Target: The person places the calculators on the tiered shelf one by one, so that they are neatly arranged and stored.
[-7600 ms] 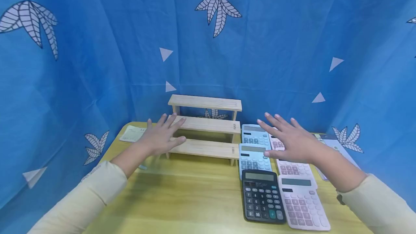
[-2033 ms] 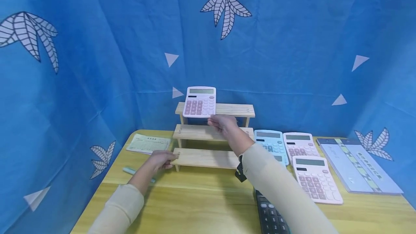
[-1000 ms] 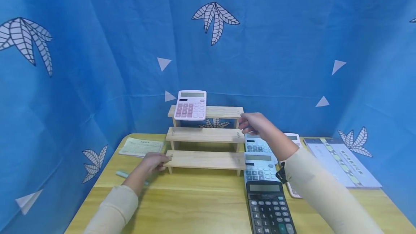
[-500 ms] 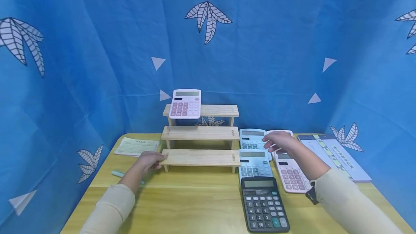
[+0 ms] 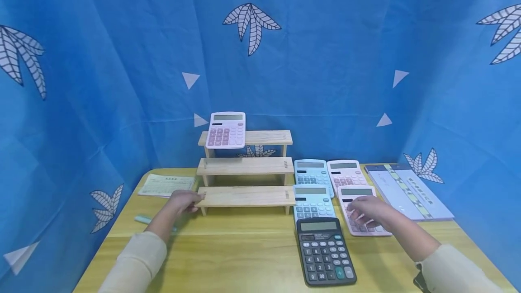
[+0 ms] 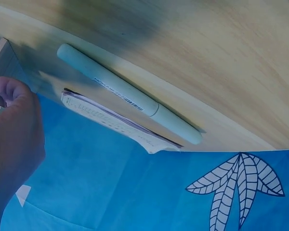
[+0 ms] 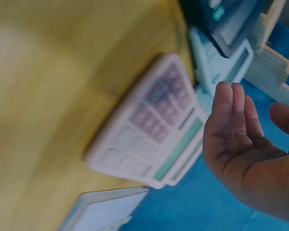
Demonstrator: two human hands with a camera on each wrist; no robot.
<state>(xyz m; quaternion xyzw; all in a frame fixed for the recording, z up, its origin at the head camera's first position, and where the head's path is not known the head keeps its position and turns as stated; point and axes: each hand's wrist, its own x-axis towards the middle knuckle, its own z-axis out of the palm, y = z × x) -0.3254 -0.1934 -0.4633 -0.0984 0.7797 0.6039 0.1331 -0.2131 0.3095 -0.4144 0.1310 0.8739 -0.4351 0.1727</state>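
My left hand (image 5: 182,201) grips the left end of the lowest step of a three-tier wooden display stand (image 5: 248,197). In the left wrist view its thumb and finger pinch the board's edge. A pink calculator (image 5: 228,130) leans back on the top step, at its left. My right hand (image 5: 369,211) hovers over the front pink calculator (image 7: 151,120) on the table, fingers loosely bent and holding nothing. Behind that lies another pink calculator (image 5: 343,166). Two blue calculators (image 5: 313,207) overlap beside the stand, with a black calculator (image 5: 325,252) in front.
A white-and-blue notebook (image 5: 407,193) lies at the table's right. At the left are a receipt pad (image 5: 167,185) and a pale green marker (image 6: 120,89). A blue patterned curtain (image 5: 325,58) surrounds the table (image 5: 228,257) at the back and sides.
Since the oldest frame, one pink calculator has gone from the table to the top step. My right hand has let go and moved right and down; my left hand has kept its grip lately.
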